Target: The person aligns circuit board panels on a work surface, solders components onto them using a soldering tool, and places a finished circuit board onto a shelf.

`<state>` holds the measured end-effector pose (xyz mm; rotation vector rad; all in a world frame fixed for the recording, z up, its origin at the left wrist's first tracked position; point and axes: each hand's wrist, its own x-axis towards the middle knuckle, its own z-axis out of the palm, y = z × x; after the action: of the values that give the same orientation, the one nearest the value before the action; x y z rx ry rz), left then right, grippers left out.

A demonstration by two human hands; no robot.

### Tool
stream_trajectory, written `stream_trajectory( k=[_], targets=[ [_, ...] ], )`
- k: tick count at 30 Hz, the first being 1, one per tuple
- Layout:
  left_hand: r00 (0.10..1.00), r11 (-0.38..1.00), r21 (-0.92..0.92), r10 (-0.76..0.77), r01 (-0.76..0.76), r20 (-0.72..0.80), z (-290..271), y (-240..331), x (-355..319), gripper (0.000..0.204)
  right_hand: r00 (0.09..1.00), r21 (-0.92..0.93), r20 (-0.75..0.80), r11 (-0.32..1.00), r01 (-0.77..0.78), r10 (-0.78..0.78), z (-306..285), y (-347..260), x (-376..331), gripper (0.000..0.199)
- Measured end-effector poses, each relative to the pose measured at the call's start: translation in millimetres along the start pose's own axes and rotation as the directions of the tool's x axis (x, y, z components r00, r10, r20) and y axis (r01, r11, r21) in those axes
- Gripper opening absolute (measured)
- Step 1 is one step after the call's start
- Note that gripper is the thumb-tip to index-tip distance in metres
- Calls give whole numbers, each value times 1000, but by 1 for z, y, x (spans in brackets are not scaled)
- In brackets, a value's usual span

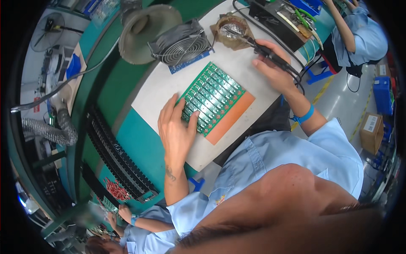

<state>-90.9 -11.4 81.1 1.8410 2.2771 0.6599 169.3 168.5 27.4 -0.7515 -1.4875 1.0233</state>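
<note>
A green circuit board panel (214, 98) with rows of repeated sections lies on a pale work mat, partly over an orange sheet (231, 118). My left hand (177, 125) grips its left edge, thumb on the top face and fingers along the side. My right hand (274, 67) is closed around the black handle of a soldering iron (270, 54). The iron's tip end points into a round brown-rimmed pot (233, 28) with shiny, crumpled-looking metal inside. Whether the tip touches the metal is hard to make out.
Behind the board stand a black fan (182, 44) with a wire guard and a wide fume-hood cone (146, 34). A dark box (279, 25) sits far right, its cables trailing near my right hand. Black slotted racks (118, 156) lie left. Co-workers sit lower left and upper right.
</note>
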Motion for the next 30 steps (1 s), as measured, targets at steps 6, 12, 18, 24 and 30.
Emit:
stream_trajectory(
  k=[6,12,18,24,30],
  targets=[
    [1000,999,46,-9,9,12,-1,2,0,44,996,26,33,996,-86,85,-2,2,-3,46],
    [1000,1000,25,-5,5,26,1,-4,-3,45,998,-40,51,999,31,-29,-3,1,-14,43],
    [1000,1000,-28,10,-10,-13,10,-15,-9,47,954,200,271,977,74,-127,-2,-25,-35,37],
    [985,988,-99,105,-119,-140,28,-36,-5,47,845,126,526,991,34,-96,6,-54,-38,34],
    [975,993,6,116,-117,-191,31,-37,-9,47,724,62,680,993,97,-113,19,-57,-45,33]
  ],
)
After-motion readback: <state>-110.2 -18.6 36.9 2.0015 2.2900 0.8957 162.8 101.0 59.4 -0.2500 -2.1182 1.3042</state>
